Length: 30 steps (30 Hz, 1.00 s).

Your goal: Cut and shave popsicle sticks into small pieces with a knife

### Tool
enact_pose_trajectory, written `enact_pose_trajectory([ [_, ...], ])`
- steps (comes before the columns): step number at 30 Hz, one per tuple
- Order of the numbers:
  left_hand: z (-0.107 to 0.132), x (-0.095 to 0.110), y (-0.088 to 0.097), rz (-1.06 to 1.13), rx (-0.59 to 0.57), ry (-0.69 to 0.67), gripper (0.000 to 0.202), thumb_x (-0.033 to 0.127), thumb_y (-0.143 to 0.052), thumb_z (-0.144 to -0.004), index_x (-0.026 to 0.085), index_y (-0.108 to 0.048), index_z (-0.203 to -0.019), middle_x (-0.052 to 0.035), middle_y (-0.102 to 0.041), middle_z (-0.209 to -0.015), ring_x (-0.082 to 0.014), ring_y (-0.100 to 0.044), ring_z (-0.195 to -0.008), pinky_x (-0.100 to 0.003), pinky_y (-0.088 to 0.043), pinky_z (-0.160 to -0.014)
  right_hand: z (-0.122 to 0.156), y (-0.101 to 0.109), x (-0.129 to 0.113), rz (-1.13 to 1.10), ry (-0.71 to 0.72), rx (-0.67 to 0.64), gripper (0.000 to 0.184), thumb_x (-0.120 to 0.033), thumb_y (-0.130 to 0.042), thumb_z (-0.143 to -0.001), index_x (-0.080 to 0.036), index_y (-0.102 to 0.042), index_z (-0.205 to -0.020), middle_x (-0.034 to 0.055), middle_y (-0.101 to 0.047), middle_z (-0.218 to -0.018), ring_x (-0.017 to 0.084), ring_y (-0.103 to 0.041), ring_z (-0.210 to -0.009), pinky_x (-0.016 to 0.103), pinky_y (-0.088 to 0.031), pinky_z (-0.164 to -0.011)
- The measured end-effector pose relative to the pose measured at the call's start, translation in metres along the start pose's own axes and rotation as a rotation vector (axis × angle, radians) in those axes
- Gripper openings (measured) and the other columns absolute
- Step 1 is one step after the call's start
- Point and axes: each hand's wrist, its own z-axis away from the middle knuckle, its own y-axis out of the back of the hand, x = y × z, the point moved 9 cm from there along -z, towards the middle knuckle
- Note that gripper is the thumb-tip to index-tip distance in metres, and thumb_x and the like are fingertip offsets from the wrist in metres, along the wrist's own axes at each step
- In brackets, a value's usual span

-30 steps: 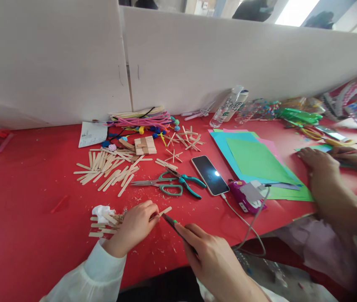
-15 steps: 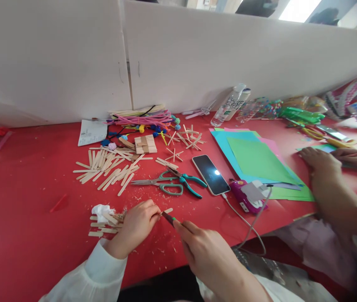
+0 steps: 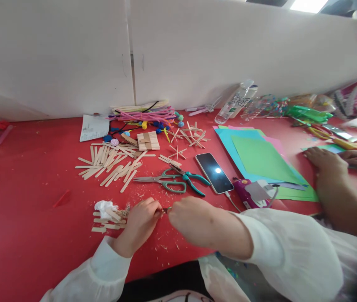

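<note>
My left hand [image 3: 140, 220] is closed in a pinch on a short piece of wooden craft stick, low on the red table [image 3: 27, 201]. My right hand [image 3: 191, 214] is closed too and sits right against the left, fingertips meeting; a dark tip of a tool shows between them, the rest is hidden. Left of my left hand lies a small stack of cut stick pieces [image 3: 105, 222] with a crumpled white tissue [image 3: 104, 206]. Wood shavings are scattered around both hands.
Behind my hands lie scissors [image 3: 159, 181], teal pliers [image 3: 192, 180], a phone [image 3: 214, 173] on a cable, a purple glue gun [image 3: 249, 193], loose craft sticks [image 3: 109, 165], pipe cleaners [image 3: 147, 115], coloured paper [image 3: 260, 159] and a bottle [image 3: 236, 101]. Another person's hand [image 3: 326, 167] rests at right.
My right hand has swung in leftward and turned over, now touching the left hand and hiding the tool. The left hand kept its pinch in place.
</note>
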Motion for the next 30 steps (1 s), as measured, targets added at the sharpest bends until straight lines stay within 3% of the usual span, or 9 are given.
enact_pose_trajectory([
  [3,0.0,0.0,-0.001,-0.014,0.007,-0.023,0.018,0.021,-0.047,-0.087,0.02,-0.058,-0.072,0.0002,-0.061,-0.077,-0.0152,-0.058,-0.073,-0.026,-0.031,-0.057,0.005,-0.009,0.01,0.046,-0.02,-0.043,0.016,-0.006,-0.059,-0.069,-0.012,-0.069,-0.079,0.008,-0.067,-0.067,0.017,-0.06,-0.058,0.024,-0.028,-0.043],
  [5,-0.001,-0.001,-0.001,-0.027,-0.002,-0.022,0.014,0.021,-0.05,-0.085,0.02,-0.059,-0.075,-0.0001,-0.063,-0.08,-0.0156,-0.058,-0.075,-0.026,-0.031,-0.059,0.012,-0.013,0.02,-0.025,-0.087,-0.001,0.023,-0.006,-0.055,-0.07,-0.012,-0.069,-0.088,0.0081,-0.067,-0.071,0.016,-0.058,-0.058,0.024,-0.027,-0.045],
  [8,-0.002,-0.002,0.0,-0.033,0.002,-0.008,0.008,0.021,-0.055,-0.083,0.02,-0.06,-0.077,-0.0003,-0.064,-0.083,-0.0162,-0.059,-0.076,-0.026,-0.032,-0.06,0.028,-0.025,0.042,-0.356,-0.231,0.141,0.036,-0.004,-0.046,-0.074,-0.017,-0.068,-0.099,0.0022,-0.064,-0.067,0.011,-0.049,-0.054,0.023,-0.027,-0.048],
  [11,-0.001,-0.001,0.0,-0.016,0.014,-0.016,0.008,0.021,-0.057,-0.082,0.02,-0.06,-0.076,0.0005,-0.063,-0.081,-0.0156,-0.059,-0.076,-0.026,-0.033,-0.061,0.04,-0.049,0.055,-0.788,-0.283,0.272,0.039,-0.011,-0.043,-0.078,-0.022,-0.067,-0.106,-0.0038,-0.054,-0.059,0.009,-0.037,-0.049,0.022,-0.028,-0.047],
  [13,-0.001,0.0,0.0,-0.009,0.027,-0.038,0.007,0.02,-0.057,-0.082,0.02,-0.06,-0.075,0.0009,-0.063,-0.081,-0.015,-0.058,-0.075,-0.025,-0.034,-0.062,0.044,-0.073,0.062,-1.04,-0.37,0.25,0.04,-0.019,-0.04,-0.082,-0.021,-0.064,-0.114,-0.006,-0.043,-0.049,0.009,-0.032,-0.044,0.022,-0.028,-0.043],
  [15,0.0,0.0,0.001,-0.014,0.035,-0.05,0.007,0.02,-0.058,-0.082,0.02,-0.06,-0.075,0.001,-0.063,-0.081,-0.0148,-0.059,-0.075,-0.025,-0.034,-0.062,0.047,-0.084,0.062,-1.122,-0.411,0.238,0.041,-0.024,-0.039,-0.083,-0.02,-0.061,-0.118,-0.006,-0.042,-0.048,0.01,-0.033,-0.042,0.022,-0.03,-0.042],
  [20,-0.001,-0.001,0.002,-0.024,0.031,-0.048,0.007,0.02,-0.058,-0.082,0.02,-0.061,-0.076,0.0008,-0.063,-0.081,-0.0152,-0.059,-0.076,-0.025,-0.034,-0.062,0.054,-0.052,0.045,-0.706,-0.323,0.384,0.04,-0.015,-0.04,-0.08,-0.02,-0.064,-0.112,0.0028,-0.065,-0.079,0.018,-0.059,-0.07,0.027,-0.041,-0.062],
  [24,-0.001,-0.001,0.002,-0.025,0.032,-0.053,0.006,0.021,-0.058,-0.082,0.02,-0.061,-0.077,0.001,-0.064,-0.082,-0.0152,-0.06,-0.077,-0.025,-0.035,-0.062,0.052,-0.048,0.034,-0.43,-0.341,0.295,0.043,-0.012,-0.038,-0.082,-0.016,-0.057,-0.12,0.0071,-0.066,-0.083,0.02,-0.062,-0.072,0.028,-0.04,-0.059],
  [30,-0.001,-0.003,-0.001,-0.044,0.02,-0.042,0.005,0.023,-0.058,-0.082,0.021,-0.062,-0.079,0.0013,-0.064,-0.084,-0.0153,-0.06,-0.078,-0.026,-0.034,-0.061,0.045,-0.045,0.028,-0.22,-0.309,0.178,0.041,-0.009,-0.044,-0.081,-0.014,-0.054,-0.12,0.0079,-0.068,-0.086,0.019,-0.064,-0.067,0.027,-0.033,-0.05],
])
